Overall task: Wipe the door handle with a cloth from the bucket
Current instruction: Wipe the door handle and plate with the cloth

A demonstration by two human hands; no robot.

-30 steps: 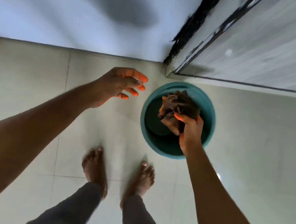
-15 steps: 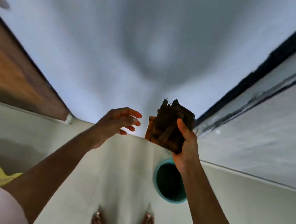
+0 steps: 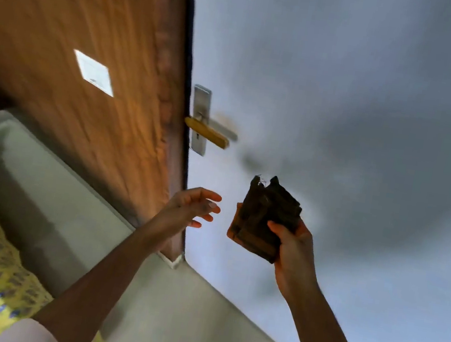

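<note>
Cloth [image 3: 265, 219], dark and bunched, sits gripped in the right hand [image 3: 293, 249], raised below and to the right of the door handle [image 3: 206, 133] and well apart from it. The handle is a yellowish lever on a metal plate [image 3: 200, 118] at the edge of the wooden door [image 3: 92, 33]. The left hand [image 3: 192, 205] is empty, fingers spread and loosely curled, just left of the cloth without touching it.
</note>
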